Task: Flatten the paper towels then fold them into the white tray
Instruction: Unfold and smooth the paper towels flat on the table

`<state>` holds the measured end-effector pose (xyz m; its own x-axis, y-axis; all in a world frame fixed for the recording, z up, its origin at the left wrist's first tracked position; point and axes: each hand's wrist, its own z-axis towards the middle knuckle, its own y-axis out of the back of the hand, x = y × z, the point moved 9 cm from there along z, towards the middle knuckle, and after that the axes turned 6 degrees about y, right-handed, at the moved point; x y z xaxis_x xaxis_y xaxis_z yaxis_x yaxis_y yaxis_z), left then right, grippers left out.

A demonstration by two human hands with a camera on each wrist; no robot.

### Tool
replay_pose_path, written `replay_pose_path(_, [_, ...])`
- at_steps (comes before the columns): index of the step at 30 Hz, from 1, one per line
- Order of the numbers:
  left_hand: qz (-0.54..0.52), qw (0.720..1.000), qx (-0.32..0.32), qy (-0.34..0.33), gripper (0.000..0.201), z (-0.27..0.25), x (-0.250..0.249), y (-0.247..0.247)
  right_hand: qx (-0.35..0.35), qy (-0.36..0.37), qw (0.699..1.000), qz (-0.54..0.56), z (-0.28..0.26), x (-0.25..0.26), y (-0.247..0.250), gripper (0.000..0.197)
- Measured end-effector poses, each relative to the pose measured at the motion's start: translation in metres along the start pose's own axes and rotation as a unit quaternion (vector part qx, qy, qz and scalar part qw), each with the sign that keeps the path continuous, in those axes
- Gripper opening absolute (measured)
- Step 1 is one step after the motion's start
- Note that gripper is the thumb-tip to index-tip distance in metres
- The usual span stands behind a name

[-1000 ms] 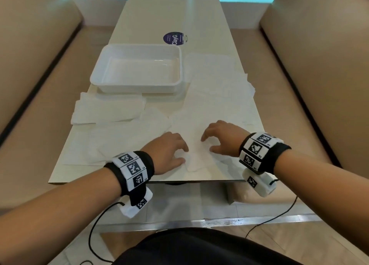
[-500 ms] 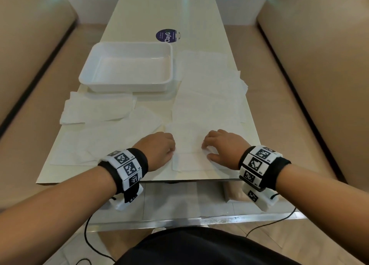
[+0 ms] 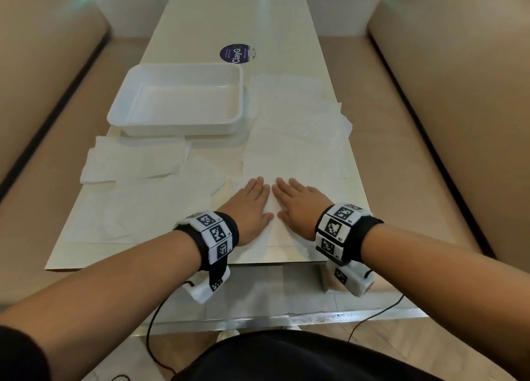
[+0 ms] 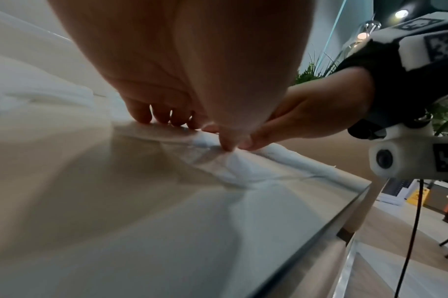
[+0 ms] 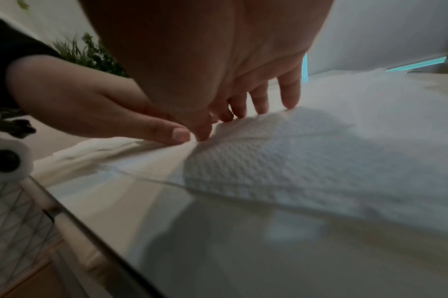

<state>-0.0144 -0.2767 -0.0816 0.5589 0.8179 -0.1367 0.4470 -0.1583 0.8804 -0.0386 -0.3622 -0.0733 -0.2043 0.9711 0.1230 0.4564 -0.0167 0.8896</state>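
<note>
Hands lie flat at lower centre: left hand and right hand, fingers straight, press thin white embossed paper towel beside rectangular white plastic tray.

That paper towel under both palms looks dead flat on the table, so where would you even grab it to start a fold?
Probably at a near corner of the paper towel, coming from the table's front edge. The sheet lies flat under the left hand and right hand, so there is no raised part to grip; its near edge, close to the table's edge, is free for a thumb-and-finger pinch.
</note>
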Motion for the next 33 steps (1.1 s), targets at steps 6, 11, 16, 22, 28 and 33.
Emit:
replay_pose_path(6, [0.038,0.999,0.027,0.006,0.071,-0.008,0.014,-0.004,0.016,-0.026,0.999,0.019,-0.020,-0.032,-0.011,0.061])
replay_pose_path(11, [0.020,0.999,0.041,0.025,0.072,-0.015,0.029,0.004,0.031,-0.068,0.997,0.012,-0.038,-0.064,-0.014,0.064])
replay_pose_path(16, [-0.034,0.999,-0.025,-0.002,0.067,0.000,0.001,0.029,-0.010,-0.038,0.999,0.010,-0.024,-0.048,0.010,0.072])
replay_pose_path(22, [0.004,1.000,0.014,-0.028,0.077,0.018,-0.018,0.009,0.025,0.003,1.000,0.011,-0.007,-0.025,-0.001,0.072])
replay_pose_path(28, [0.003,0.999,0.041,-0.031,0.081,0.003,0.011,0.001,0.052,0.008,0.998,-0.014,-0.036,-0.058,-0.013,0.083])
replay_pose_path(33, [-0.001,0.998,0.054,-0.036,0.088,0.003,0.013,0.002,-0.052,0.073,0.995,-0.038,-0.035,-0.050,0.007,0.074])
